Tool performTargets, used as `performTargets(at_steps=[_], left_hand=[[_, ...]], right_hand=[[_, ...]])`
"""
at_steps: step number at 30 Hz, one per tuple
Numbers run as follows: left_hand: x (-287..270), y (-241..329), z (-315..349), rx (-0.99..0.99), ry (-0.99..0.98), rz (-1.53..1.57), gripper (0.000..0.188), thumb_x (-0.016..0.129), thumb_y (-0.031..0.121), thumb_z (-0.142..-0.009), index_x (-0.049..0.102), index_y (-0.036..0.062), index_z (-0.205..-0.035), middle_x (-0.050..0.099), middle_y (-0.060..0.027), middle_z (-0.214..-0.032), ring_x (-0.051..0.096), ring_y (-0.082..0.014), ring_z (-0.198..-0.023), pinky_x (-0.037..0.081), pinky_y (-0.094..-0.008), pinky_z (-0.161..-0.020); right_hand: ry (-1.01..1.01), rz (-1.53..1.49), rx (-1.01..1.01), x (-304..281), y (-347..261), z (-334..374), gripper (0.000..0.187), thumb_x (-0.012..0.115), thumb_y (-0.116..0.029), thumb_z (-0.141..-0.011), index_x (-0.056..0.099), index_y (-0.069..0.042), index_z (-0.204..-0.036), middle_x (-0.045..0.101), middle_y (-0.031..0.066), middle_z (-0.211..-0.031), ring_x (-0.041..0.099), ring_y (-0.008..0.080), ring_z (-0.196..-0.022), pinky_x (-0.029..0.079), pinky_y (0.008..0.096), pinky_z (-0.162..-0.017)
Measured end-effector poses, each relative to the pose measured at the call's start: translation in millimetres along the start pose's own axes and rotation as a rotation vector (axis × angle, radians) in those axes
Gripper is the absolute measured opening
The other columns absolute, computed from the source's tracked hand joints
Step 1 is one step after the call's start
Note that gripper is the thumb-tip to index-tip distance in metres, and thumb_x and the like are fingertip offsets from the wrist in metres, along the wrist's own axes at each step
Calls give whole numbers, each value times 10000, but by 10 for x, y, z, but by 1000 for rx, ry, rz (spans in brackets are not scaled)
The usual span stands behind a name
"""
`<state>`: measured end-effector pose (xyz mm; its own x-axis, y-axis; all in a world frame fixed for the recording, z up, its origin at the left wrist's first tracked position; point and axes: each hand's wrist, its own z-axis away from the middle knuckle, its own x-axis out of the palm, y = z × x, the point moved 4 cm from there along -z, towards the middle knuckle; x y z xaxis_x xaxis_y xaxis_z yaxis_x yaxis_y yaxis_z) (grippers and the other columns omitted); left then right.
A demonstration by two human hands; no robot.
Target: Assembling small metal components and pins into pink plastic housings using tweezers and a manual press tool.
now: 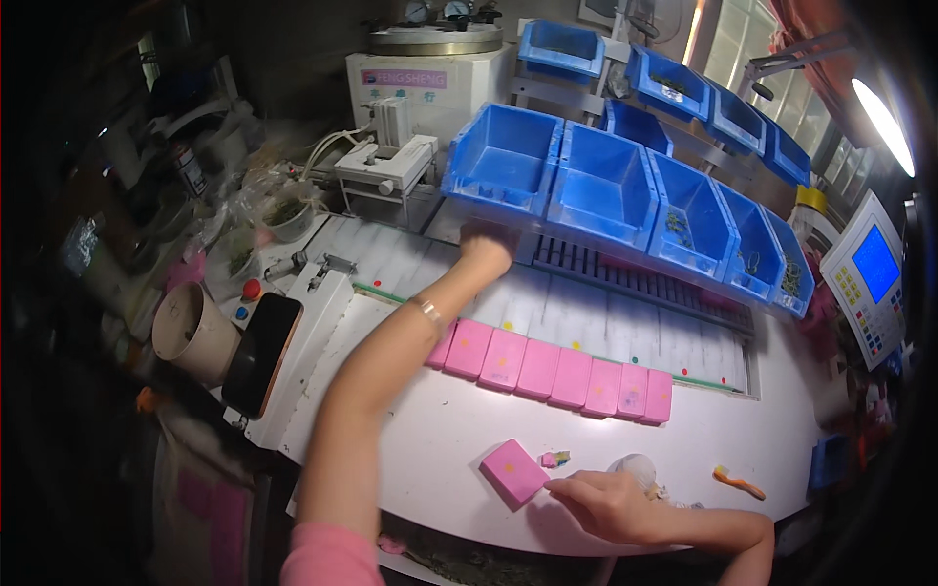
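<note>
My left arm stretches far forward, and my left hand (486, 252) is at the front edge of the blue bins (508, 166). Its fingers are hidden below the bins. Near the table's front edge, a loose pink block (514, 471) lies flat with a small yellow mark on top. Beside its right corner is my right hand (611, 503), thumb and fingers pinched together; whether they grip the corner or something small is unclear. A small multicoloured piece (555, 458) lies just beyond these fingers. A row of pink blocks (537, 368) stands side by side across the table's middle.
An orange-handled brush (740, 482) lies on the right of the white table (420, 469). A dark phone (262, 356) and a beige cup (193, 330) stand left. A control panel (868, 269) rises at right, under a lit lamp (884, 125). A white machine (420, 122) stands behind.
</note>
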<state>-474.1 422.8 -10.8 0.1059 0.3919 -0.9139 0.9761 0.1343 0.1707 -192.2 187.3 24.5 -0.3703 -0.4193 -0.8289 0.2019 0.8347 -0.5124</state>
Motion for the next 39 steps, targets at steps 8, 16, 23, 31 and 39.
performTargets(at_steps=[8,16,23,31,39], left_hand=[[58,94,335,-41,-415,-99,254,467,146,-837,608,30,-1014,563,-152,-1136,529,-282,-1052,454,-410,-812],[-1599,120,3095,-273,179,359,474,526,94,-838,361,-153,-1207,435,-250,-1021,451,-357,-932,390,-415,-843],[-2127,-819,6007,-1221,324,-330,464,481,264,-902,431,-29,-1259,483,-271,-1052,490,-413,-994,411,-451,-836],[-2209,-1080,7824,-1889,225,-538,514,504,284,-888,344,7,-1290,374,-328,-1133,403,-452,-1096,357,-504,-920],[-1855,-1513,8186,-1690,191,-288,496,427,388,-896,530,-28,-1147,538,-267,-1153,495,-408,-1087,337,-452,-984]], right_hand=[[160,165,47,-14,-142,84,288,716,-100,-705,634,-51,-977,618,105,-818,614,254,-670,496,324,-560],[-105,32,188,215,-111,77,713,606,101,-689,361,-39,-1344,430,172,-1211,565,257,-906,467,294,-635],[-165,104,75,461,-179,103,769,583,143,-673,341,-73,-1370,446,142,-1134,520,254,-900,436,335,-765],[-150,173,58,508,-350,30,800,604,123,-676,337,-144,-1381,384,163,-1257,547,304,-990,474,379,-755],[-257,202,170,279,-165,14,780,683,-8,-698,320,-105,-1382,419,197,-1292,556,345,-1005,481,393,-818]])
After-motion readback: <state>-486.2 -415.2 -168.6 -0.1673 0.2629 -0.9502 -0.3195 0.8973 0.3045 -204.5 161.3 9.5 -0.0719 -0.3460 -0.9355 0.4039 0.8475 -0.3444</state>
